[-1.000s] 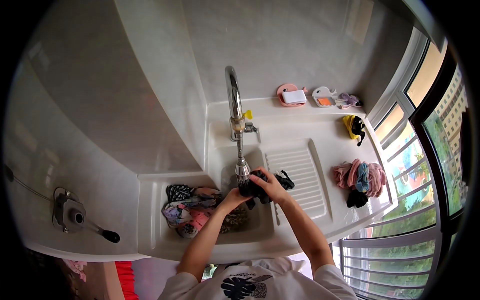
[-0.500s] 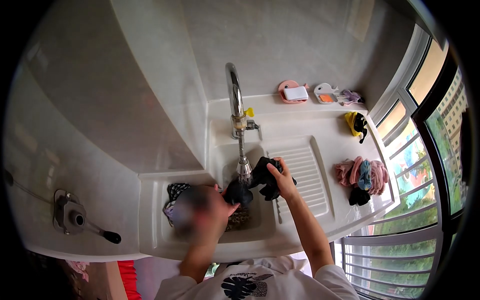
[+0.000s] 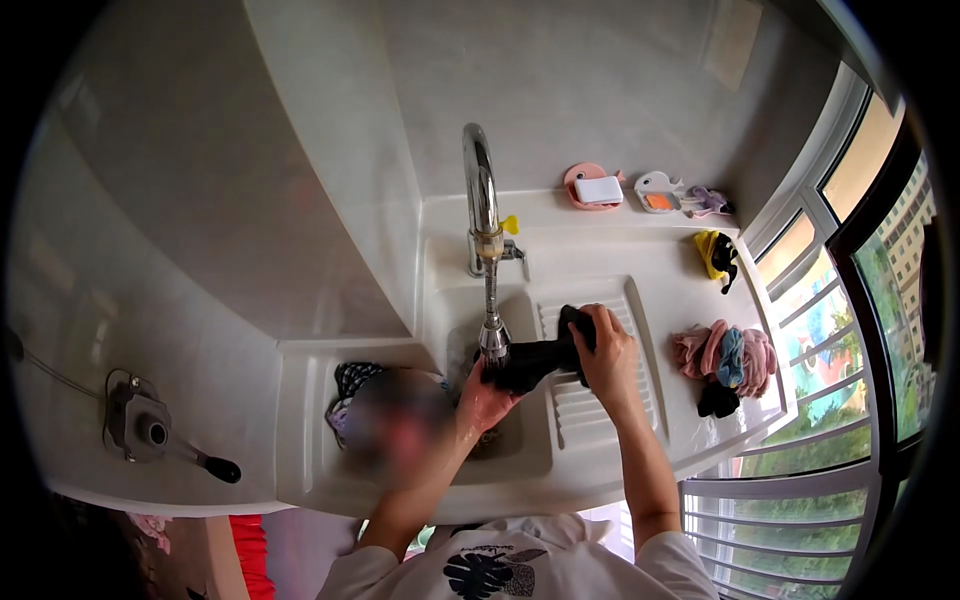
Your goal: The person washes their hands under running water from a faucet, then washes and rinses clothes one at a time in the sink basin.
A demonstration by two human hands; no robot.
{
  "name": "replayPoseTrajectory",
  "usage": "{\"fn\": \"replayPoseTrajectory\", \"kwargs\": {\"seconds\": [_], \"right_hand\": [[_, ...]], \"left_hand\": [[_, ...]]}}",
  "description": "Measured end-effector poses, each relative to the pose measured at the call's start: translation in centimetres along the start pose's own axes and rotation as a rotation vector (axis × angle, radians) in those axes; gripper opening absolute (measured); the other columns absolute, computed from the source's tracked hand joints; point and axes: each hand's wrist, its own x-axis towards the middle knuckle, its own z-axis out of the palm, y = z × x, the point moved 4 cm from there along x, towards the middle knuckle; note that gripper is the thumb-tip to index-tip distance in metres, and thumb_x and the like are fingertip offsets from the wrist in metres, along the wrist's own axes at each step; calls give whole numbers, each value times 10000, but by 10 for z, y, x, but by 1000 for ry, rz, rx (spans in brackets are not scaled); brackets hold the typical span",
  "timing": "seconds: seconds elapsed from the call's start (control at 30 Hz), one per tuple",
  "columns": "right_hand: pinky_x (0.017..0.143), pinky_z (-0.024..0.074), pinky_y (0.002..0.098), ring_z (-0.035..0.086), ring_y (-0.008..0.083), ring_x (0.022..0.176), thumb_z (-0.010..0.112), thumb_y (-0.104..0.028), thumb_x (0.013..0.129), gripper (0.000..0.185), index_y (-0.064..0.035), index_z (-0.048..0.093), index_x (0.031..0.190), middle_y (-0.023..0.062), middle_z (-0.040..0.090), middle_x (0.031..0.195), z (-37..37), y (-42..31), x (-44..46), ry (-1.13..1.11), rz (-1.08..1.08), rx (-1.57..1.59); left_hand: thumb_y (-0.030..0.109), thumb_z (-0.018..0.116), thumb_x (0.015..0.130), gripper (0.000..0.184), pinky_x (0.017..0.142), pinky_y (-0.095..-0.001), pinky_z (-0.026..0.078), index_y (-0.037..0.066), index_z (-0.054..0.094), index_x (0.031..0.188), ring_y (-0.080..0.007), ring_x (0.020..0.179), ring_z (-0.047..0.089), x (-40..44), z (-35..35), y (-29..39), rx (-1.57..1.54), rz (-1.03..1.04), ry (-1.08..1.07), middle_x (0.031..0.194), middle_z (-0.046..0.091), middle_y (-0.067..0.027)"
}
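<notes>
A black cloth (image 3: 538,364) is stretched sideways between both hands, over the sink basin and the ribbed washboard (image 3: 600,405). Under the faucet head, my left hand (image 3: 484,402) supports its left end, palm up, with the fingers partly hidden by the cloth. My right hand (image 3: 608,352) grips the other end above the washboard. Water from the chrome faucet (image 3: 480,190) runs onto the cloth's left end. Patterned clothes (image 3: 352,380) lie in the left part of the sink, largely covered by a blurred patch.
Pink and blue cloths (image 3: 728,355) and a small black one (image 3: 717,400) lie on the right ledge. Behind them is a yellow and black item (image 3: 716,256). Soap dishes (image 3: 594,188) line the back ledge. A lever device (image 3: 148,430) stands at the left.
My right hand has moved right, drawing the black cloth out over the washboard. My left hand has come in from the left, from beside the cloth to beneath its end.
</notes>
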Motion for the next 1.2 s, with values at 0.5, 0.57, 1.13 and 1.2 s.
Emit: {"fn": "replayPoseTrajectory", "kwargs": {"seconds": [0.5, 0.57, 1.13, 1.2], "right_hand": [[736, 482, 373, 573, 349, 844, 676, -127, 781, 264, -33, 524, 975, 133, 600, 931, 126, 13, -71, -131, 6, 309], [712, 488, 384, 589, 317, 819, 687, -137, 727, 249, -56, 550, 918, 127, 586, 902, 118, -32, -83, -255, -368, 355], [546, 477, 419, 589, 326, 625, 708, -296, 574, 301, -87, 589, 754, 126, 580, 646, 136, 9, -26, -172, -90, -96], [542, 482, 415, 604, 304, 626, 708, -320, 592, 292, -99, 584, 736, 119, 590, 658, 146, 23, -28, -126, -64, -148]], "left_hand": [[390, 337, 946, 414, 787, -370, 500, 74, 574, 1067, -221, 908, 596, 29, -60, 11, -135, 185, 78, 995, 622, -77], [340, 387, 943, 347, 789, -354, 501, 75, 559, 1087, -211, 918, 592, 24, -45, 9, -59, 173, -169, 1026, 610, -69], [352, 433, 892, 325, 821, -368, 493, 99, 552, 1058, -205, 926, 590, 29, -32, -13, -59, 73, 209, 1003, 597, -87], [352, 427, 890, 323, 821, -373, 493, 104, 552, 1056, -204, 927, 591, 27, -30, -14, -40, 64, 206, 1000, 596, -85]]}}
